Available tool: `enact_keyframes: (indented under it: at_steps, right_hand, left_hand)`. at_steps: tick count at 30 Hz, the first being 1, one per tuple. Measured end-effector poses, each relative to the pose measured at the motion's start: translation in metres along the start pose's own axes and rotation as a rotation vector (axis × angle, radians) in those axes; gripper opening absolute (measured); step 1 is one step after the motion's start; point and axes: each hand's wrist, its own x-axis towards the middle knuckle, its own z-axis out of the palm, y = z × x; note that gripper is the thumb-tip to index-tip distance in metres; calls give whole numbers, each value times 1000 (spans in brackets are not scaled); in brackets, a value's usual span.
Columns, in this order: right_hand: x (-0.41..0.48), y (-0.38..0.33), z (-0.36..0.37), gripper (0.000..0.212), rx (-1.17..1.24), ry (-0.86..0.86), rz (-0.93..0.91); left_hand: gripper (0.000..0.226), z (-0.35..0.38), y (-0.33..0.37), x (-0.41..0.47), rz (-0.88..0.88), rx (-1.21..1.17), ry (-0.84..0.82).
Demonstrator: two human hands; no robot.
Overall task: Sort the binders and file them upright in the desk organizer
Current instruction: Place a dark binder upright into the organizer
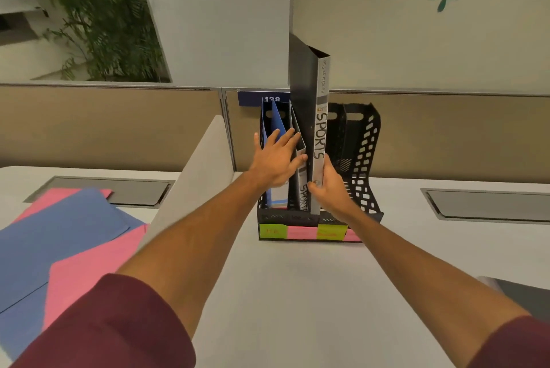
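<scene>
Binders are going into the organizer (367, 159) one at a time, and I am judging this as the filing step for a sports-labelled one. At the far left, pink and blue folders (68, 236) are lying flat on the desk (297, 293), well apart from the organizer. In its leftmost slot a blue binder (278, 120) is standing upright. My left hand (275, 159) is lying flat against it, fingers straight and spread, gripping nothing. Its fingertips (290, 137) are reaching across to the filed sports binder (303, 195) just beside the blue one, and I am reading that as pushing both leftward to make room.

Just to the right, the tall sports binder (320, 129) is standing nearly upright, its lower end down inside the organizer and most of it sticking up above the rim. My right hand (329, 189) is gripping its lower spine, thumb on the left edge, fingers curled round the right side. I cannot tell whether it is sharing a slot with the other sports binder or entering the next one. The next move, as I am seeing it, is sliding it straight down until it seats, then letting go. The right-hand slots are standing empty.
</scene>
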Motion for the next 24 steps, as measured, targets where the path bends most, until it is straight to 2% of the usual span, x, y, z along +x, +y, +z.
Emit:
enact_keyframes:
  at_steps: [7,14,21,24]
  right_hand:
    - [12,10,5,73,32,-19,11]
    - [4,23,14,80,123,-75,36]
    - [-2,28,18,83,101,-126,57]
    - [-6,30,18,78,127,-112,37]
  left_hand:
    - [58,5,0,-1,10,-32,63]
    - [57,6,2,-2,-5,-63,94]
    - [55,11,1,-2,-18,-70,126]
    - [55,11,4,-1,-47,-58,116]
